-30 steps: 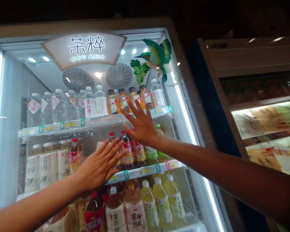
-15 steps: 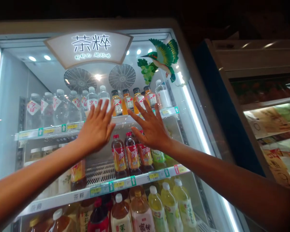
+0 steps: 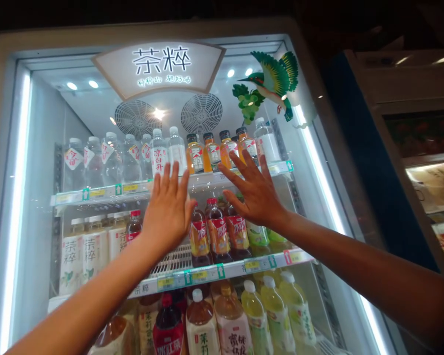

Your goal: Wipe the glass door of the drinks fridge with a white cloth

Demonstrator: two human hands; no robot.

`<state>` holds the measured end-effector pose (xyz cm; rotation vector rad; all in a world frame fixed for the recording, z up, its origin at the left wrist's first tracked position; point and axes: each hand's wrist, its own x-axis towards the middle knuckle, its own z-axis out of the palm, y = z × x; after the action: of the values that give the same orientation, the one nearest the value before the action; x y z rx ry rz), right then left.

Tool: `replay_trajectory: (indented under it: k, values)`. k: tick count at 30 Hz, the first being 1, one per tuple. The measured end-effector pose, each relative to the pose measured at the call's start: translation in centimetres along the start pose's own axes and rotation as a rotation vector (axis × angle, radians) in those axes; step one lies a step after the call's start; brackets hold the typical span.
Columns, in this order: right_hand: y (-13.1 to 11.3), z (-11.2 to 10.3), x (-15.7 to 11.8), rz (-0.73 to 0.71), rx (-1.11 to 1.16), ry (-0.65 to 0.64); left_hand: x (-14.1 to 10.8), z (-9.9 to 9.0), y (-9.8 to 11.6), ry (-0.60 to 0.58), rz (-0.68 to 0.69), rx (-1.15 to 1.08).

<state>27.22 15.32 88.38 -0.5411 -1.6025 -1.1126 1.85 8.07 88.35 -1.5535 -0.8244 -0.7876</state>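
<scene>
Both arms reach up and forward toward a lit drinks fridge. My left hand is raised with its palm away from me, the fingers stretched and fairly close together. To its right, my right hand has its fingers spread wide. Neither one holds anything; whether they touch a glass pane cannot be told. Beyond the left hand stand clear water bottles on the top shelf. Orange drinks with black caps are behind the right fingertips. Red-capped tea bottles show between the hands, one shelf lower.
A glowing fan-shaped sign and a kingfisher picture are at the fridge's top. White-labelled bottles stand on the middle shelf, yellow-green bottles on the lowest visible one. Another lit cabinet is at the right.
The view has shifted, so the fridge and both hands appear farther right. My left hand has dropped slightly relative to the shelves. Both hands stay open.
</scene>
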Motion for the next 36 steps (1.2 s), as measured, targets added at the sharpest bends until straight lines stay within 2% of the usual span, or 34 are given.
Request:
replay_trajectory:
  k: [3, 4, 8, 10, 13, 15, 17, 19, 21, 23, 25, 26, 28, 30, 31, 33, 36]
  values:
    - [0.2, 0.1, -0.1, -0.005, 0.002, 0.003, -3.2, -0.7, -0.1, -0.139, 0.225, 0.0]
    - [0.3, 0.1, -0.1, -0.005, 0.001, 0.002, -3.7, -0.9, -0.9, -0.144, 0.237, 0.003]
    - [0.2, 0.1, -0.1, -0.002, 0.009, -0.004, -2.9, -1.6, -4.7, 0.015, -0.036, 0.007]
    - [-0.7, 0.0, 0.3, 0.016, 0.015, 0.0, -3.6, -1.7, -4.7, 0.026, -0.059, -0.007]
    - [-3.8, -0.1, 1.8, -0.035, 0.013, -0.013, -6.1, -2.0, -3.3, -0.117, 0.108, -0.006]
    - [-6.7, 0.2, 3.2, -0.118, 0.005, -0.055, -6.5, -2.3, -3.9, -0.159, 0.17, 0.007]
    - [-9.7, 0.9, 4.6, -0.155, 0.004, -0.101, -5.6, -2.7, -6.0, -0.126, 0.07, 0.014]
    - [-12.2, 1.8, 5.6, -0.161, 0.007, -0.128, -4.7, -2.9, -7.9, -0.061, -0.135, 0.017]
    - [-14.0, 2.8, 6.0, -0.158, 0.011, -0.136, -5.6, -3.0, -8.2, -0.012, -0.245, 0.025]
    - [-15.1, 3.6, 6.0, -0.149, 0.014, -0.124, -8.1, -3.0, -7.5, -0.004, -0.175, 0.045]
    - [-15.7, 4.1, 5.7, -0.132, 0.011, -0.106, -10.2, -3.2, -7.4, -0.064, -0.01, 0.069]
    - [-15.7, 4.3, 5.6, -0.13, 0.005, -0.1, -10.6, -3.4, -8.2, -0.078, 0.047, 0.077]
    - [-15.7, 4.3, 5.4, -0.138, -0.013, -0.101, -9.3, -4.0, -11.1, -0.069, 0.032, 0.058]
    - [-15.6, 4.3, 5.3, -0.144, -0.027, -0.11, -6.9, -4.5, -14.2, -0.043, -0.141, 0.015]
    - [-15.6, 4.2, 5.4, -0.146, -0.029, -0.112, -6.1, -4.5, -15.1, -0.019, -0.232, 0.001]
    - [-15.6, 4.1, 5.4, -0.148, -0.03, -0.11, -6.2, -4.4, -14.7, 0.004, -0.26, -0.004]
    - [-15.6, 4.2, 5.3, -0.154, -0.028, -0.098, -10.3, -4.0, -10.6, -0.03, -0.063, 0.005]
